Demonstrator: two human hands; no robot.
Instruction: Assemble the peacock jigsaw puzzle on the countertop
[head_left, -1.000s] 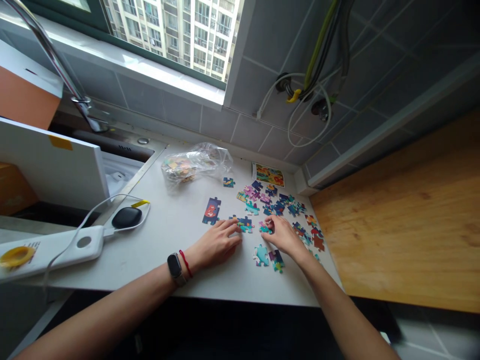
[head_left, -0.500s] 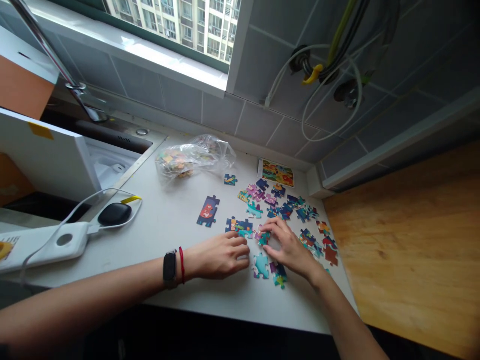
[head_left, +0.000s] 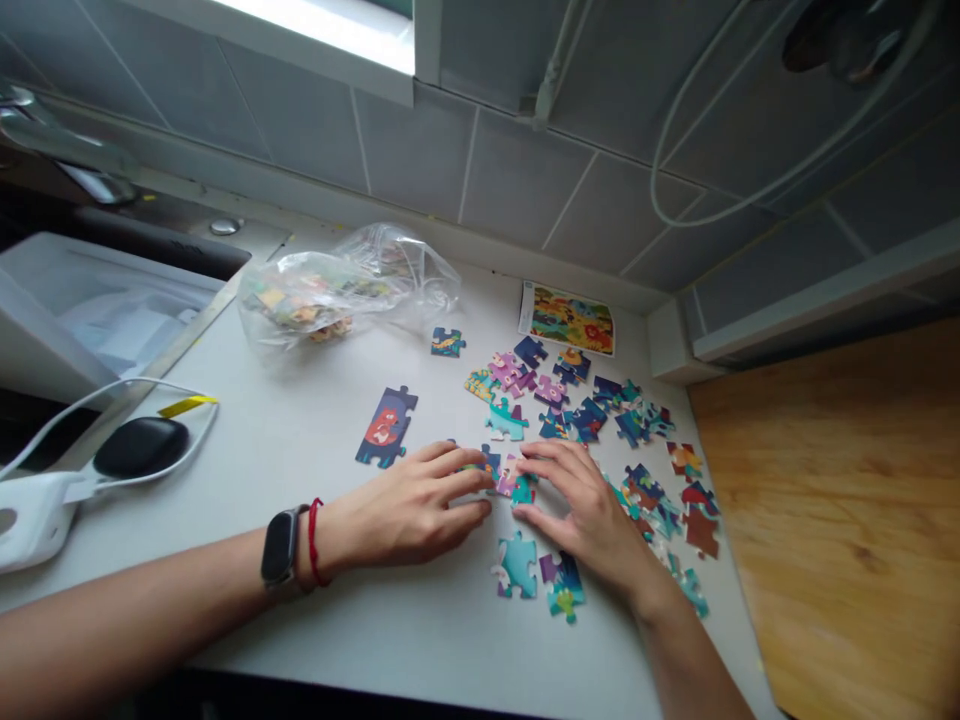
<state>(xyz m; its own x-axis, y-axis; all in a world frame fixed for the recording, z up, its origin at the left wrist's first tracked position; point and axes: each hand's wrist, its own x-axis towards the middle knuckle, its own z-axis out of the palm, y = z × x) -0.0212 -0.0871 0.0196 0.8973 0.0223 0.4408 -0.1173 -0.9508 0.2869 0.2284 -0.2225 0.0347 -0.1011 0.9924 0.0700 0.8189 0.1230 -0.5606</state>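
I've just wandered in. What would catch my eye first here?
Probably the left hand and right hand, flanking a pink-and-teal puzzle piece mid-counter. Beyond the right hand, a colourful scatter of loose pieces lies in front of a bright picture card. Back left, a crinkled clear bag holds what look like more pieces.

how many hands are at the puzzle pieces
2: the left hand, partly covering some puzzle pieces, and the right hand, at a pink-and-teal piece. No others show.

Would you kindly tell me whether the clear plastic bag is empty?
No, the clear plastic bag holds a heap of multicoloured pieces.
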